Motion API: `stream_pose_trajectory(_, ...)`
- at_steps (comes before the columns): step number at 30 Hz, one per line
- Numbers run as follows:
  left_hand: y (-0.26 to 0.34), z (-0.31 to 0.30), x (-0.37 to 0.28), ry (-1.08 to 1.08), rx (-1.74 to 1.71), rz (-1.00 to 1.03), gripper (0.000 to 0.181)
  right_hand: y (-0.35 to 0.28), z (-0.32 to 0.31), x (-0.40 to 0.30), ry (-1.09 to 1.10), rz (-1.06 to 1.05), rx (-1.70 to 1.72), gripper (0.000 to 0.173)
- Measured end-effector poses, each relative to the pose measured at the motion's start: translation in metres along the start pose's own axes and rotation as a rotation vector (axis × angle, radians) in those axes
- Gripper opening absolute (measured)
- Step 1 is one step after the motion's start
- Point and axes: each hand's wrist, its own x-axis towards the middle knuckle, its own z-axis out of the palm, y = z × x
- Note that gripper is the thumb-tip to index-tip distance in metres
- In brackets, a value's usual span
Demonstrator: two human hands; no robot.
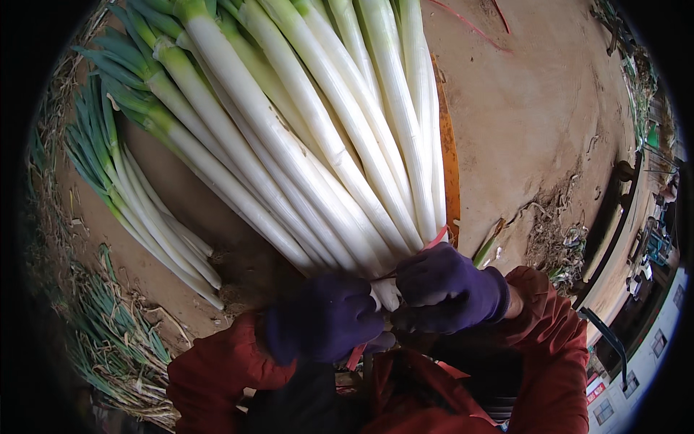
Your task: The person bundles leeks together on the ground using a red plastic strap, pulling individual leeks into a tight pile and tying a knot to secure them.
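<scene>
A large bundle of thick long green onions (pixel 325 141), white stalks with green tops, fans away from me. A red plastic tie (pixel 436 237) passes around its lower end near the right side. My left hand (pixel 328 317), in a purple glove, is closed at the bundle's base, with a red strip end (pixel 355 358) hanging beneath it. Close to its right, my right hand (pixel 447 287), in a matching glove, is closed on the tie beside the stalk ends. The fingertips of both hands are partly hidden.
A rusty metal strip (pixel 447 163) stands along the bundle's right side. Thinner green onions (pixel 157 217) lie on the dirt ground (pixel 520 119) at left, above a heap of leafy scraps (pixel 114 336). Red string (pixel 477 30) lies at top right; a long wooden beam (pixel 618 238) is at far right.
</scene>
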Motion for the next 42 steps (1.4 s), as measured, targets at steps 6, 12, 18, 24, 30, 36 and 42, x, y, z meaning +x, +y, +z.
stream_pose_trajectory(6, 0.016, -0.017, -0.010, -0.115, 0.035, -0.086, 0.026, -0.024, -0.019, 0.012, -0.083, 0.065, 0.228, 0.029)
stream_pose_trajectory(12, 0.013, -0.026, -0.011, -0.160, -0.024, -0.081, 0.032, -0.019, -0.030, 0.017, -0.055, 0.148, 0.381, 0.034)
stream_pose_trajectory(18, 0.011, -0.028, -0.014, -0.142, -0.004, -0.134, 0.035, -0.001, -0.027, 0.009, -0.024, 0.108, 0.483, 0.040)
stream_pose_trajectory(24, 0.007, -0.011, -0.044, -0.165, -0.025, -0.212, 0.026, 0.014, -0.023, 0.014, -0.080, 0.097, 0.625, 0.042)
stream_pose_trajectory(30, -0.007, 0.012, -0.052, -0.198, -0.228, -0.400, 0.016, 0.004, 0.002, -0.016, -0.008, 0.060, 0.282, 0.035)
stream_pose_trajectory(36, 0.005, -0.033, 0.030, -0.425, 0.212, 0.035, 0.014, -0.049, 0.090, -0.022, 0.090, 0.162, -0.668, 0.014)
stream_pose_trajectory(42, 0.039, -0.008, 0.069, -0.771, 0.498, -0.132, 0.014, 0.015, 0.216, 0.042, 0.622, 0.103, -0.416, 0.017)
